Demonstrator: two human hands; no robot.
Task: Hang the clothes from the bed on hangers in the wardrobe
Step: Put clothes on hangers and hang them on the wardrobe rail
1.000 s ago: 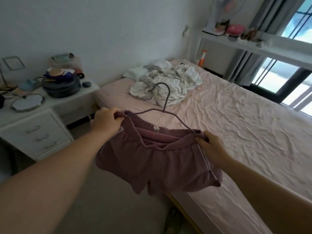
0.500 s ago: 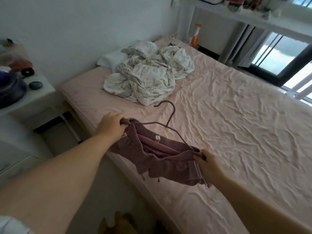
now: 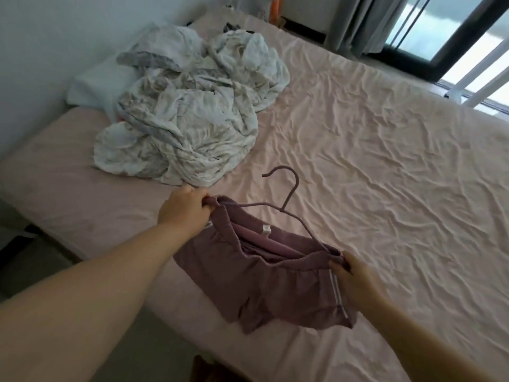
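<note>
Meanwhile, left hand (image 3: 183,209) and right hand (image 3: 355,274) each grip waistband end of mauve cotton shorts (image 3: 259,277), threaded on thin purple wire hanger (image 3: 289,199); wardrobe unseen, hanging pending; crumpled white sheet (image 3: 187,111) beyond left hand.

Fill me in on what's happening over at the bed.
A person is putting a pair of mauve shorts on a wire hanger over the pink bed. The left hand grips one end of the waistband and the right hand pinches the other, with the hanger's arms inside the waistband and its hook sticking out above. A crumpled pale blanket lies at the head of the bed. No wardrobe is in view.
</note>
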